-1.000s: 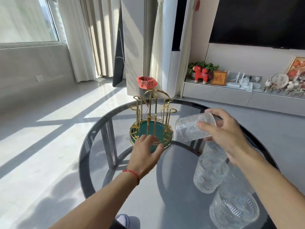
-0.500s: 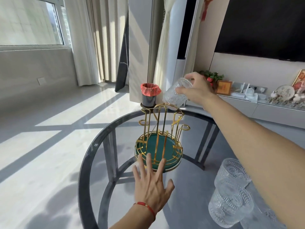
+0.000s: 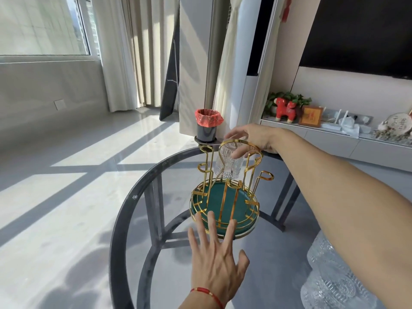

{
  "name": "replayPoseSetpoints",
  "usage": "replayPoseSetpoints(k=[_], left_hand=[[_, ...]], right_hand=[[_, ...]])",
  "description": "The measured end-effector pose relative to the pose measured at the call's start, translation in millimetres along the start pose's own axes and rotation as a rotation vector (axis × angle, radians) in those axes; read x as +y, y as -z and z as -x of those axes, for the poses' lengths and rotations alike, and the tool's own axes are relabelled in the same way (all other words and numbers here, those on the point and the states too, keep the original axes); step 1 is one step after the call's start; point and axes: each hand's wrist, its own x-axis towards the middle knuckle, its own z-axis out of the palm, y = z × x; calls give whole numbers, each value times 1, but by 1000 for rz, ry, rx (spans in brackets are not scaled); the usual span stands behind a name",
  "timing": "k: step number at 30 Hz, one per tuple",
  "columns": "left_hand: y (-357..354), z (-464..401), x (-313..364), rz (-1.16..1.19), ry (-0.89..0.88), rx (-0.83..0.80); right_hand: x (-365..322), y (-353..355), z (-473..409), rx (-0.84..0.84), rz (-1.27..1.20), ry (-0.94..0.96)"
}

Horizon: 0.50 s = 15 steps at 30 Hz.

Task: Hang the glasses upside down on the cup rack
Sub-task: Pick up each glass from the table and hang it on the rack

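Note:
A gold wire cup rack (image 3: 225,201) with a round green base stands in the middle of the round glass table (image 3: 124,215). A ribbed clear glass (image 3: 228,162) hangs mouth down at the far side of the rack, over a gold peg. My right hand (image 3: 252,137) reaches over the rack and holds that glass by its upturned base. My left hand (image 3: 217,257), with a red string on the wrist, lies flat with spread fingers, its fingertips on the near rim of the rack's base. More ribbed glasses (image 3: 332,284) stand at the lower right.
A small dark bin with a red liner (image 3: 207,127) stands beyond the table's far edge. A low white cabinet (image 3: 347,141) with ornaments runs along the right wall under a dark screen. The table's dark frame shows through the glass top.
My right hand has brought the glass down from above the rack and turned it mouth down onto the far peg. My left hand stays at the rack's base.

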Motion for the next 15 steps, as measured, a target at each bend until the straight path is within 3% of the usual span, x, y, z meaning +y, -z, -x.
replayPoseSetpoints(k=[7,11,15], left_hand=[[-6,0,-1,3,6,22],[-8,-4,-2,-27,16,-124],[16,0,5,-45,24,-140]], right_hand=[[5,2,9,-50,-180,-2],[10,-3,38,236,-195,8],[21,-10,98,501,-9,38]])
